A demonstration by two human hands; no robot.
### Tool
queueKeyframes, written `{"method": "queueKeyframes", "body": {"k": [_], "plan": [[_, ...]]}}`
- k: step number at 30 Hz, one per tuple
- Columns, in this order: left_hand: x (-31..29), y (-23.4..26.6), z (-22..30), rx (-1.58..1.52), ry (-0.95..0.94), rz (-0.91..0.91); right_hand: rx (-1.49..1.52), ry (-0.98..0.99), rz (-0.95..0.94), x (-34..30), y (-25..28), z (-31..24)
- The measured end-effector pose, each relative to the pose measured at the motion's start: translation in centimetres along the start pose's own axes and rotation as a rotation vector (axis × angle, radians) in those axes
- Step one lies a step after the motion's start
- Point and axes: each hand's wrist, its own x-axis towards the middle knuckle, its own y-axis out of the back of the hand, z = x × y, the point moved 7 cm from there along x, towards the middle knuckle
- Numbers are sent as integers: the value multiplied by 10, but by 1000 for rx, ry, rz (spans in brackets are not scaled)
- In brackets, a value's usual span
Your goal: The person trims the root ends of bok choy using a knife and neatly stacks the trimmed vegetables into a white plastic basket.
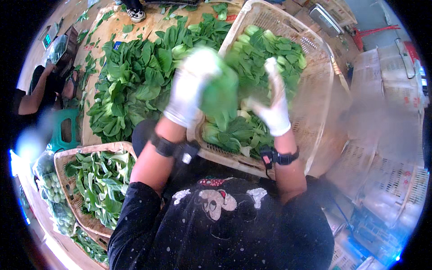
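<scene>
My left hand [191,85], in a white glove and smeared by motion, is closed on a bunch of bok choy [220,96] whose blurred green leaves hang down beside it. That hand is over the near left edge of a large tan plastic crate [310,112]. Above the crate, my right hand [274,110], also gloved in white, has its thumb and fingers spread and holds nothing. Inside the crate, more bok choy [270,49] lies at the far end, and another cluster [238,132] at the near end. A big pile of loose bok choy [139,76] spreads left of my left hand.
A second crate [63,166] of leafy greens stands at my lower left, beside bagged vegetables [51,189] and a green stool [65,128]. Another person [33,96] sits at far left near a scale [50,35]. Stacked pale crates [382,171] line the right side.
</scene>
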Motion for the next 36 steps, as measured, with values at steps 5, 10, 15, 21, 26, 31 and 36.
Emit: {"method": "queueKeyframes", "body": {"k": [5, 10, 15, 21, 26, 31, 36], "plan": [[-2, 164, -41, -392, 363, 948, -125, -539, -672, -50, -96, 97], [-21, 247, -100, -569, 364, 1044, -510, -343, -1285, -118, -197, 74], [-59, 292, -130, -474, 379, 1442, 81, -189, -1008, -106, -153, 74], [-16, 182, -16, 260, -9, 700, 611, -355, -641, -80, -66, 36], [-63, -50, 6, 418, -69, -382, 629, -334, -292, -65, -34, 3], [-97, -100, -28, -327, 502, -434, -135, -186, -220, -49, -7, -31], [-86, -91, 15, -23, 238, -833, -192, -335, -275, -37, 8, -10]]}}
